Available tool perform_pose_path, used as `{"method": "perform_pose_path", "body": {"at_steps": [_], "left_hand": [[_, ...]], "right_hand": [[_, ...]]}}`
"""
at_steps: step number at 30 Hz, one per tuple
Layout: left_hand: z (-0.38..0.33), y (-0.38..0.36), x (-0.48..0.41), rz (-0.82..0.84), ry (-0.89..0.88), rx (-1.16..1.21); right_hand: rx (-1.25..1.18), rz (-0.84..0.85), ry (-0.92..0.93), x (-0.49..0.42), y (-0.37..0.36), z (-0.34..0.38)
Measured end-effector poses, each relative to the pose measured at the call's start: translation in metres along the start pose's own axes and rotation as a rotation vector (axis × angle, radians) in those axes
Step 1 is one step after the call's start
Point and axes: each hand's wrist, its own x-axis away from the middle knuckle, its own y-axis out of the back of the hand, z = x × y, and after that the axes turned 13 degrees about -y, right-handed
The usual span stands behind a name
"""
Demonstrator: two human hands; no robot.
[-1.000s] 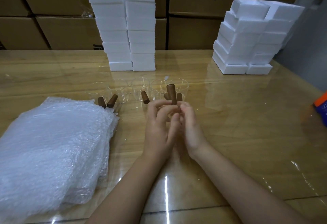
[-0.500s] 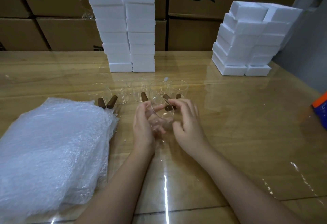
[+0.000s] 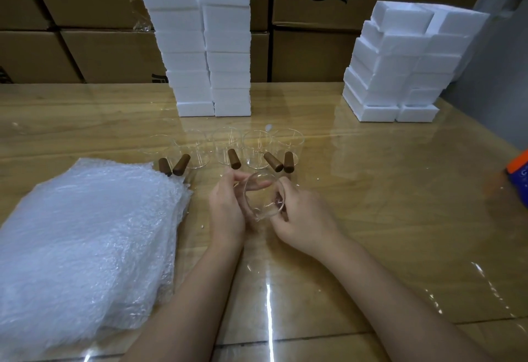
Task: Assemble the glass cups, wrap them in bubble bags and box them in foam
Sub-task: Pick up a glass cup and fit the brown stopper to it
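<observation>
Gripping 1 tilted cup (image 3: pixel 261 199) over the table (image 3: pixel 385 190), left hand (image 3: pixel 228 213) and right hand (image 3: pixel 305 219) curl fingers round its sides, just near of 5 row cups (image 3: pixel 227 144), bubble bags (image 3: pixel 85 233) lying left.

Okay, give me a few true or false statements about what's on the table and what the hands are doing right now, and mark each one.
1. The left hand and the right hand hold one glass cup between them. True.
2. The pile of bubble bags lies to the right of the hands. False: it lies to their left.
3. Five cups with brown handles stand in a row on the table beyond the hands. True.
4. The held cup is already wrapped in a bubble bag. False: it is bare glass.
5. The middle foam stack is lower than the right foam stack. False: it is taller.
</observation>
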Motion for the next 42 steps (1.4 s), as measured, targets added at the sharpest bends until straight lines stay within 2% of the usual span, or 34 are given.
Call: {"method": "perform_pose_path", "body": {"at_steps": [3, 5, 9, 10, 12, 15, 17, 20, 23, 25, 27, 29, 32, 36, 39, 42], "left_hand": [[0.000, -0.001, 0.002, 0.016, -0.077, -0.017], [-0.002, -0.001, 0.003, 0.075, -0.043, 0.059], [-0.001, -0.002, 0.003, 0.209, 0.063, 0.169], [0.001, -0.003, 0.002, 0.222, 0.103, 0.190], [0.005, -0.005, 0.001, 0.203, 0.149, 0.189], [0.010, -0.006, -0.001, 0.118, 0.231, 0.201], [0.010, -0.007, -0.002, 0.081, 0.281, 0.219], [0.010, -0.010, 0.000, 0.157, 0.217, 0.114], [0.011, -0.012, 0.006, 0.176, 0.100, 0.024], [0.013, -0.011, 0.010, 0.188, -0.058, 0.014], [0.013, -0.009, 0.013, 0.221, -0.228, -0.004], [0.014, -0.007, 0.014, 0.271, -0.313, -0.027], [0.012, -0.007, 0.012, 0.300, -0.197, 0.029], [0.009, -0.013, 0.006, 0.194, 0.137, 0.178], [0.008, -0.015, 0.002, 0.162, 0.258, 0.307], [0.008, -0.013, 0.001, 0.174, 0.371, 0.431]], "right_hand": [[-0.022, 0.147, -0.073, 0.000, 0.008, 0.000], [-0.108, 0.342, -0.150, 0.000, 0.015, 0.000], [-0.527, 0.872, -0.277, 0.001, 0.030, -0.010], [-0.644, 0.960, -0.304, 0.000, 0.033, -0.014], [-0.783, 1.004, -0.316, -0.003, 0.038, -0.025], [-0.934, 0.871, -0.267, -0.010, 0.039, -0.035], [-0.995, 0.665, -0.281, -0.015, 0.034, -0.036], [-0.992, 0.273, -0.324, -0.018, 0.018, -0.031], [-0.920, 0.019, -0.402, -0.016, -0.001, -0.026], [-0.909, -0.052, -0.469, -0.016, -0.009, -0.022], [-0.903, -0.046, -0.539, -0.016, -0.012, -0.019], [-0.921, -0.016, -0.592, -0.016, -0.013, -0.018], [-0.843, -0.070, -0.570, -0.014, -0.010, -0.018], [-0.705, -0.279, -0.358, -0.010, -0.006, -0.014], [-0.611, -0.383, -0.206, -0.008, -0.004, -0.012], [-0.605, -0.414, -0.099, -0.008, -0.004, -0.010]]}}
